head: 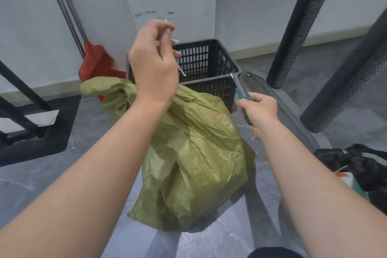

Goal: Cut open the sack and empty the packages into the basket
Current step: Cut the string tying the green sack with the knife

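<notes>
A bulging green woven sack (201, 153) stands on the grey floor in front of me, its neck flopped to the left. Behind it sits a black slotted plastic basket (211, 60), its visible inside bare. My left hand (155, 63) is raised above the sack's neck and pinches a thin white cable tie (180, 70) that hangs down from the fingers. My right hand (260, 111) grips a green utility knife (240, 88) to the right of the sack, blade end pointing up toward the basket's rim.
A red dustpan (98, 63) with a long handle leans on the wall at left. A black metal frame (31, 123) stands at far left. Two perforated black posts (303, 23) rise at right. A black bag (356, 165) lies at lower right.
</notes>
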Available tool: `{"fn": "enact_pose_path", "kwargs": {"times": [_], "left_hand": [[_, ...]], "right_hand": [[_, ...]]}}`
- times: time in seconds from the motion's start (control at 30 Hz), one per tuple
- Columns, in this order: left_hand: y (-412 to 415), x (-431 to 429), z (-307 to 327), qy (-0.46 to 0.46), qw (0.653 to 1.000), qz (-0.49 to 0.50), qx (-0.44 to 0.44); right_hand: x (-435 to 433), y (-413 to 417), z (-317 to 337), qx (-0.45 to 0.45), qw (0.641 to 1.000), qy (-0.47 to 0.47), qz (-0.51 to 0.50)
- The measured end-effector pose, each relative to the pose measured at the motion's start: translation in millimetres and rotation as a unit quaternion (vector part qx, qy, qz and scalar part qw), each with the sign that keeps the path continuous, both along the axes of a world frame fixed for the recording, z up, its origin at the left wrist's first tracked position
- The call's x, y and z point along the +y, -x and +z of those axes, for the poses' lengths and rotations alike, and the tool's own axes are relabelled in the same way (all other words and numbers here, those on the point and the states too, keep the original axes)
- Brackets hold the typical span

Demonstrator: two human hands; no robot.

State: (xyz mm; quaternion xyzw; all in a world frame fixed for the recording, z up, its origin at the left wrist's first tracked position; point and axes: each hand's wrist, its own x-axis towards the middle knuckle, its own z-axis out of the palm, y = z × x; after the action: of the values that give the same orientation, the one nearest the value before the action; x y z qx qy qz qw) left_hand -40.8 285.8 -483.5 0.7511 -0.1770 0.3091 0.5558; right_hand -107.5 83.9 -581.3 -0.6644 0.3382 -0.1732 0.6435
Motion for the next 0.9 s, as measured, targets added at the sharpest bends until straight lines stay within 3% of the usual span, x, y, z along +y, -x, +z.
{"fn": "enact_pose_path", "kwargs": {"times": [0.13, 0.37, 0.57, 0.77, 0.9], "left_hand": [[18.5, -67.2, -27.1, 0.024, 0.973, -0.14, 0.181], [31.2, -143.2, -103.6, 0.004, 0.921, -0.177, 0.346], [42.1, -163.6, -137.5, -0.033, 0.904, -0.18, 0.386], [39.9, -151.0, -154.2, -0.073, 0.893, -0.156, 0.416], [37.4, -142.3, -157.0, -0.086, 0.883, -0.161, 0.432]], "right_hand": [[-30.5, 7.4, -26.4, 0.001, 0.999, 0.014, -0.039], [-71.9, 11.4, -93.0, 0.091, 0.986, 0.047, -0.133], [-84.0, 3.9, -170.7, 0.217, 0.954, 0.061, -0.198], [-86.5, 6.1, -227.4, 0.293, 0.899, -0.01, -0.326], [-82.1, 15.0, -247.8, 0.339, 0.906, 0.034, -0.252]]}}
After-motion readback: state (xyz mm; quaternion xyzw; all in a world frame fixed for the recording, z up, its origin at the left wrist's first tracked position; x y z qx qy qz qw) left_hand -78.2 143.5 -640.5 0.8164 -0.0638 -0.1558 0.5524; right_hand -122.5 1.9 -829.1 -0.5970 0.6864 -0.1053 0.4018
